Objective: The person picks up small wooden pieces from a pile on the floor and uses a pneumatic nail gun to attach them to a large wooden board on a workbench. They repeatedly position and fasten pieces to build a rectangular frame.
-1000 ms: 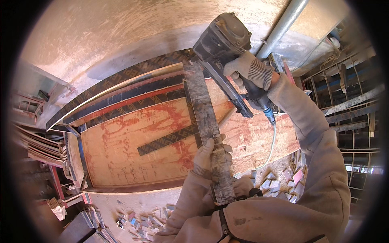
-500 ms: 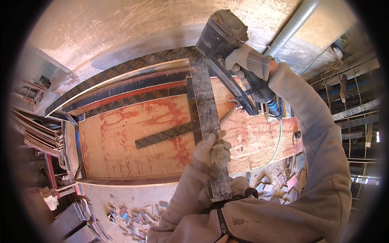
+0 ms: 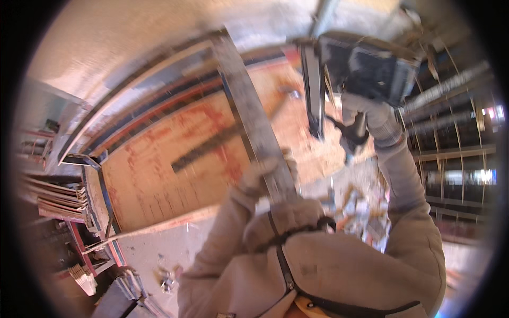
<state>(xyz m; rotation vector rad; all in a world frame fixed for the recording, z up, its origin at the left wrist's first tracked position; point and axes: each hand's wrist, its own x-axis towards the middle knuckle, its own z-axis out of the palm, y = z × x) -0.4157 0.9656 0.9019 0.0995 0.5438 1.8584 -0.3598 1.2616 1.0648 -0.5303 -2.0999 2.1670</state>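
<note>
My gloved left hand (image 3: 265,172) is closed around the near part of a long dark plank (image 3: 252,116). The plank slants away across the reddish plywood panel (image 3: 154,164), its far end meeting the corner of a strip frame (image 3: 127,85). Out to the right, my gloved right hand (image 3: 371,114) grips a black nail gun (image 3: 366,69), raised and apart from the plank. The gun's long magazine (image 3: 314,95) points back toward me, and motion blurs its body. A loose dark strip (image 3: 204,148) lies on the panel, left of the plank.
What looks like a hammer (image 3: 283,103) lies right of the plank. Wood offcuts (image 3: 360,212) litter the floor at the near right. Stacked boards (image 3: 58,196) stand at the left, a slatted rack (image 3: 456,159) at the right. A wall (image 3: 132,37) rises behind.
The nail gun has swung right, away from the plank's far end, and turned in my right hand. My left hand keeps hold of the plank. The whole view has shifted and blurred.
</note>
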